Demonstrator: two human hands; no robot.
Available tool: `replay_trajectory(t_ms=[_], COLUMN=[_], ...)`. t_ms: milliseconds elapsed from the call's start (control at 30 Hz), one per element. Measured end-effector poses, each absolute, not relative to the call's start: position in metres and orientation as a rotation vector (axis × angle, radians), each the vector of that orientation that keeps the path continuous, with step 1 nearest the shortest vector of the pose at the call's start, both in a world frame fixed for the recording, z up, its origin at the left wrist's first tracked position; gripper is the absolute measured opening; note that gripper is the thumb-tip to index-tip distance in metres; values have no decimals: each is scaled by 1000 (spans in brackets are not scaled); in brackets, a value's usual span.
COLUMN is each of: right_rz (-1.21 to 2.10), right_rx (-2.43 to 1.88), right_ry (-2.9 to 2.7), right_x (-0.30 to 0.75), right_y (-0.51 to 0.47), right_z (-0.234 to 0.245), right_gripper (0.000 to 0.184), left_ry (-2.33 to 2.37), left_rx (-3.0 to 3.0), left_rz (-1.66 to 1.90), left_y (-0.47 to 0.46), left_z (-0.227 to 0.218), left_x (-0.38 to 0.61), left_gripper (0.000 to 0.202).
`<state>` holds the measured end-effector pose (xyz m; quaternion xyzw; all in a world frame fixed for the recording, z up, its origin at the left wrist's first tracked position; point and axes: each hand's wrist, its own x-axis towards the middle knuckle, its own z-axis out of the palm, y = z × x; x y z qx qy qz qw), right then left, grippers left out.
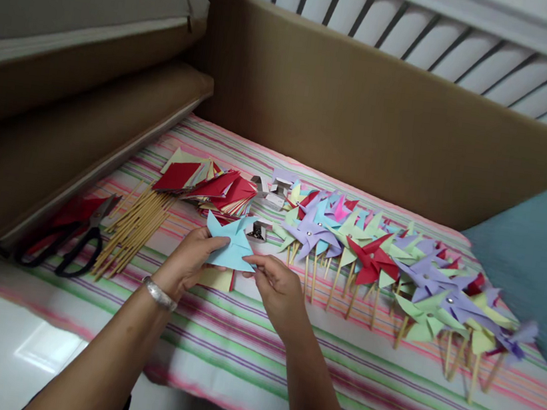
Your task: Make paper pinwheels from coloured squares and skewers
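A light blue paper pinwheel piece (232, 243) is held between both hands above the striped cloth (311, 378). My left hand (189, 259), a silver bracelet at its wrist, pinches the paper's left edge. My right hand (279, 286) pinches its lower right corner. Behind the paper sits a small open box of pins (257, 230). A stack of red and coloured paper squares (208, 186) lies just beyond, and a bundle of wooden sticks (135, 226) lies to the left.
Several finished pinwheels on sticks (396, 268) lie in a row to the right. Black scissors (78, 241) rest at the left on red paper. A cardboard sheet (366, 110) stands behind, cushions (64, 36) on the left, a blue cushion (538, 260) on the right.
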<state>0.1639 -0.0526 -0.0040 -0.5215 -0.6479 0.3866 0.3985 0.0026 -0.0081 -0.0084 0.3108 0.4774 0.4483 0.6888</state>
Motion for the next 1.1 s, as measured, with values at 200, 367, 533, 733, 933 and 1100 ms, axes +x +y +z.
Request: replay_trajectory(t_ms=[200,367,533,733,933,1100], right_rz=[824,716,626,652,697,651], right_rx=[-1327,-1400,-1467,-1519,-1523,-1531], right_ry=[-1697,-1662,-1641,-1522,-1487,-1511], right_x=[166,167,164,162,163,163], right_y=[-52,-52,-52,-51,-50,-50], right_z=[-2,-8,-10,-12,-13,-14], right_gripper=[20,14,9,3,4,4], left_ry=[1068,1057,1088,1035,1021,1004], left_rx=[698,732,791,780,727,735], left_rz=[1012,1027,954,902,882,862], left_y=[-8,-11,-17,-19,-20,-21], left_z=[-12,-13,-15,-16,-11,-10], left_x=[5,10,17,23,24,23], left_gripper=[22,27,23,24,23,26])
